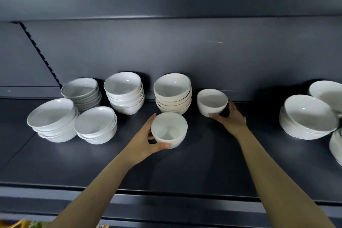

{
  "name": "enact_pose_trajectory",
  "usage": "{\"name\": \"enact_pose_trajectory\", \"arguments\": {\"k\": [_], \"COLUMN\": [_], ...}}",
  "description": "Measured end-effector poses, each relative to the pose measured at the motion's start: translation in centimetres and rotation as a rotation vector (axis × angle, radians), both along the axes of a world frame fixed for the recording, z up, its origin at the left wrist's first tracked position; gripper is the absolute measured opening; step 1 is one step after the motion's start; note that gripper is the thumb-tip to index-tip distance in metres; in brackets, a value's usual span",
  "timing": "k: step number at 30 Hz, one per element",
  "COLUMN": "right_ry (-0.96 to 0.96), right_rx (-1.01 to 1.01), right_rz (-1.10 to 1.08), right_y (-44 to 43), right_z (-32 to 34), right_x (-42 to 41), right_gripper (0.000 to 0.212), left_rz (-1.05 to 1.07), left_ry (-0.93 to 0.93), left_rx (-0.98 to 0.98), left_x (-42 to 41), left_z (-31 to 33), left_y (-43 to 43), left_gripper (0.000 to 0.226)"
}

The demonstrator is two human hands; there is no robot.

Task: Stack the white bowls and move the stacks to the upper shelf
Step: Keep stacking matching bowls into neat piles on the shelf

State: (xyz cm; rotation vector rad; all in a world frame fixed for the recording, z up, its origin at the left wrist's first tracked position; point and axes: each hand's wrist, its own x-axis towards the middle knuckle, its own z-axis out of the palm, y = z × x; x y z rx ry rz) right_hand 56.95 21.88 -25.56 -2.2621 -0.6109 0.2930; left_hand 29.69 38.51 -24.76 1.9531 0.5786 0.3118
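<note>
Two loose white bowls remain unstacked, the left hand (146,140) gripping one (169,129), the right hand (231,118) another (211,102), beside several finished stacks (173,93) on the dark shelf (166,172).

Two single white bowls sit upright on the dark shelf (185,168): the near bowl (169,129) in front of the cream-tinted stack (173,93), the far bowl (212,102) just right of it. Four more stacks (124,92) stand left, larger bowls (308,116) far right.
</note>
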Motion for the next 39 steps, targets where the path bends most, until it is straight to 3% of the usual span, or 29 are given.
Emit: {"name": "enact_pose_trajectory", "arguments": {"k": [10, 15, 21, 25, 28, 33, 39], "right_ry": [0.051, 0.045, 0.083, 0.097, 0.088, 0.082, 0.120], "right_rx": [0.224, 0.213, 0.223, 0.258, 0.264, 0.278, 0.281], "right_rz": [0.146, 0.203, 0.212, 0.217, 0.227, 0.228, 0.208], "right_y": [-2.4, -3.6, -3.6, -3.6, -3.4, -3.3, -3.1], "right_z": [-0.2, -0.7, -0.9, -1.1, -1.3, -1.6, -1.6], "right_x": [-0.3, -0.5, 0.0, 0.3, 0.5, 0.6, 0.6], "right_gripper": [0.081, 0.081, 0.086, 0.085, 0.084, 0.079, 0.087], "left_rz": [0.134, 0.119, 0.020, 0.016, 0.009, -0.008, -0.022], "left_ry": [-0.184, -0.276, -0.234, -0.181, -0.165, -0.166, -0.169], "left_rx": [-0.107, -0.070, 0.056, 0.091, 0.124, 0.137, 0.112], "left_x": [1.5, 6.7, 14.1, 16.0, 16.4, 16.8, 16.8], "left_z": [2.1, 5.7, 6.6, 5.5, 4.5, 3.5, 2.6], "left_y": [-4.0, -5.3, -5.8, -5.7, -5.8, -5.8, -5.8], "left_gripper": [0.078, 0.095, 0.074, 0.088, 0.077, 0.078, 0.074]}}
